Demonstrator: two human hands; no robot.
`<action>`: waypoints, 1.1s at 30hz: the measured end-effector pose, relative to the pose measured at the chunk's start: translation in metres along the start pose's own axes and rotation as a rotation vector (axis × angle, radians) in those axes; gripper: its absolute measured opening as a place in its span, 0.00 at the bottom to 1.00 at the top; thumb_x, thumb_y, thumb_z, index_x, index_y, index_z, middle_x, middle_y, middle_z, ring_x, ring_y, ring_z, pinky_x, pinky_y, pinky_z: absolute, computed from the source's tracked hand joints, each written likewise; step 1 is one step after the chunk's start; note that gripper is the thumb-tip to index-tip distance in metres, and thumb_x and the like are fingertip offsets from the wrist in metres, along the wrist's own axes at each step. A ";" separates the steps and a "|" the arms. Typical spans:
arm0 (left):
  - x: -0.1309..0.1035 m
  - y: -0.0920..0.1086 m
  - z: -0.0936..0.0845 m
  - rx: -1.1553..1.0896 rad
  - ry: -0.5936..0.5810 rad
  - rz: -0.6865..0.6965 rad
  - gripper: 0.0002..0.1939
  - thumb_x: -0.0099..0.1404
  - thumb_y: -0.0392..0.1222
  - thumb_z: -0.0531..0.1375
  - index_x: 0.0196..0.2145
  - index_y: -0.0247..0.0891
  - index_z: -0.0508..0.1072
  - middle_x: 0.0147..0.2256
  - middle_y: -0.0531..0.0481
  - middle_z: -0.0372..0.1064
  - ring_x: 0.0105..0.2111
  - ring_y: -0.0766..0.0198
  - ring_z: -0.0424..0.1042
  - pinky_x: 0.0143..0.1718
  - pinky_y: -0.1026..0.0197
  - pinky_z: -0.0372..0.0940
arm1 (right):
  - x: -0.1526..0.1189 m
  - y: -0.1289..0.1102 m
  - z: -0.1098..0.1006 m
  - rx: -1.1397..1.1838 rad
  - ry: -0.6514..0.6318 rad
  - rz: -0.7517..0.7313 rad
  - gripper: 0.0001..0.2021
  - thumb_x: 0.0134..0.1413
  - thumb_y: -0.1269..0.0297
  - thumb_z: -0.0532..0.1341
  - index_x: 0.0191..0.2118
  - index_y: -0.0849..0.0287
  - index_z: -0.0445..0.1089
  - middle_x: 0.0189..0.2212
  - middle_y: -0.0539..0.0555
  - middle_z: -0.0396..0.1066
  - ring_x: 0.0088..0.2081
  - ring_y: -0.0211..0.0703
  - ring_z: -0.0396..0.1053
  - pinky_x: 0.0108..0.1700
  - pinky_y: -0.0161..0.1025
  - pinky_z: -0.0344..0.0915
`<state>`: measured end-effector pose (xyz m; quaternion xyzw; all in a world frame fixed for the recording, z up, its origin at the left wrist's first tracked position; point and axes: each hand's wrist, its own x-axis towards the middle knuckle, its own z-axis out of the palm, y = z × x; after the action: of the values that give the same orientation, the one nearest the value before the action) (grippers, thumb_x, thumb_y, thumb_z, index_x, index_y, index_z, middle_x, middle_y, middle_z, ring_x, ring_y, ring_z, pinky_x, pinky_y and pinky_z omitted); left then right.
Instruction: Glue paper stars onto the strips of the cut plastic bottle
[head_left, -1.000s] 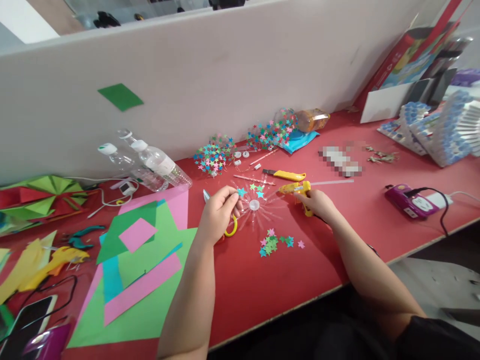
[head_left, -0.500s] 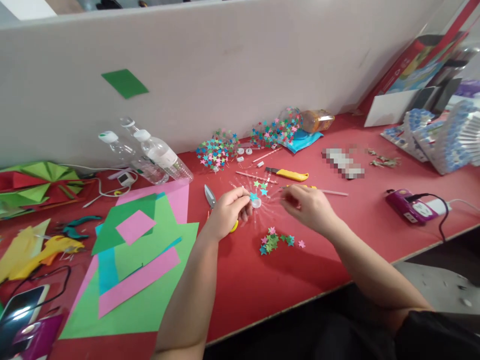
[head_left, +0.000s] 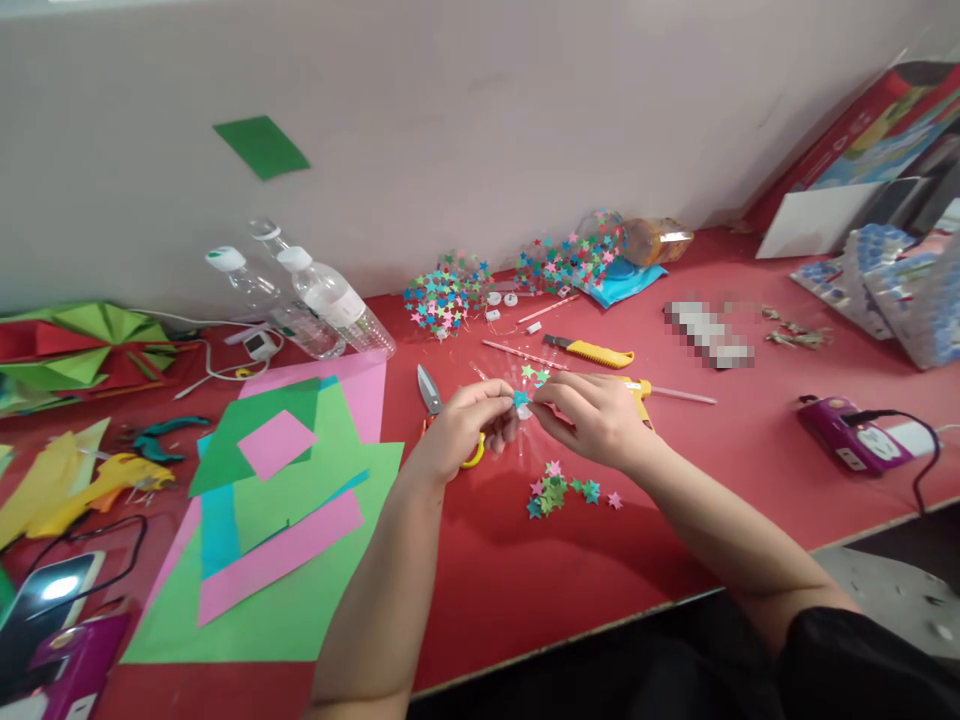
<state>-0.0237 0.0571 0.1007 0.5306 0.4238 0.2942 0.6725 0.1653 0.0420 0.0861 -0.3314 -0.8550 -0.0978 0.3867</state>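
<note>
Small blue paper star (head_left: 521,398) is sitting pinched between thumb and forefinger of the left hand (head_left: 474,428), over a clear plastic piece with splaying strips (head_left: 523,412) that is lying on the red tabletop (head_left: 487,600). Right hand (head_left: 598,418) is curling its fingers, tips close by the star's right side; cannot tell whether they are grasping anything. Loose pile of pink, green and blue paper stars (head_left: 553,490) is lying nearer the person. Yellow glue gun (head_left: 639,391) is resting partly hidden behind the right hand; metal-bladed scissors (head_left: 429,388) are lying partly under the left. Yellow utility knife (head_left: 596,352) is lying farther back. Overlapping green, pink and blue paper sheets (head_left: 300,490) are covering the left side.
</note>
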 end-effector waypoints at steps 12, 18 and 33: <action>0.000 -0.004 -0.005 -0.113 -0.138 -0.075 0.07 0.59 0.39 0.54 0.24 0.37 0.67 0.18 0.52 0.61 0.16 0.70 0.58 0.17 0.66 0.52 | 0.001 0.014 0.003 0.658 -0.159 0.267 0.04 0.61 0.66 0.60 0.41 0.58 0.70 0.32 0.51 0.72 0.31 0.34 0.68 0.34 0.34 0.67; 0.003 -0.003 -0.003 -0.064 -0.107 -0.094 0.08 0.60 0.42 0.54 0.27 0.37 0.68 0.18 0.54 0.59 0.17 0.70 0.58 0.16 0.66 0.51 | 0.002 0.018 0.002 0.787 -0.136 0.343 0.03 0.60 0.66 0.61 0.36 0.57 0.71 0.30 0.50 0.72 0.31 0.34 0.68 0.34 0.34 0.67; 0.011 -0.013 0.004 0.731 0.271 0.054 0.15 0.60 0.41 0.60 0.46 0.42 0.73 0.20 0.57 0.63 0.19 0.65 0.60 0.23 0.63 0.53 | 0.003 0.033 0.002 0.449 -0.339 0.277 0.04 0.60 0.68 0.59 0.34 0.57 0.71 0.33 0.53 0.65 0.37 0.41 0.64 0.40 0.41 0.62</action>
<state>-0.0160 0.0613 0.0860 0.7025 0.5715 0.2091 0.3690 0.1838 0.0697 0.0838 -0.3627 -0.8542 0.2037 0.3119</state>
